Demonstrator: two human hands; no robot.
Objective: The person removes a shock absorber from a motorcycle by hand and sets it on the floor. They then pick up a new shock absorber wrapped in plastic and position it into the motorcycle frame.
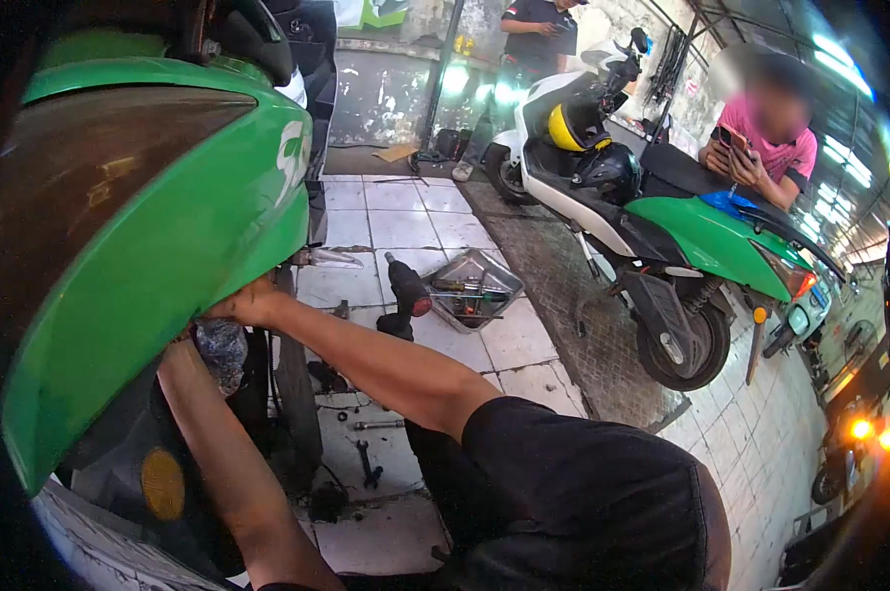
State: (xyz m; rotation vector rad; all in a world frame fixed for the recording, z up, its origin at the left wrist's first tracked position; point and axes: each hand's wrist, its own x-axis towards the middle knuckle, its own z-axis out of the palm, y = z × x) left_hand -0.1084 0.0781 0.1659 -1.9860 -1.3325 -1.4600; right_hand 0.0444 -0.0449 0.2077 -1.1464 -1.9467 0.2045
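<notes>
Both my arms reach in under the green body panel [218, 197] of a scooter. My right hand [248, 301] is at the panel's lower edge, with its wrist and back showing and its fingers hidden behind the panel. My left hand [177, 347] goes up under the same panel, lower and further left; almost all of it is hidden. What either hand touches or holds cannot be seen. Beside my left wrist, a crumpled, shiny, clear-looking piece [222, 353] shows among dark parts. An orange round reflector [163, 484] sits below my left forearm.
On the white tiles lie a power driver [406, 293], a metal tray [509, 279] with screwdrivers, a wrench [367, 463] and a socket tool [379, 425]. Another green-and-white scooter [602, 202] stands to the right. A person in pink [775, 148] leans there; another person [540, 39] stands behind.
</notes>
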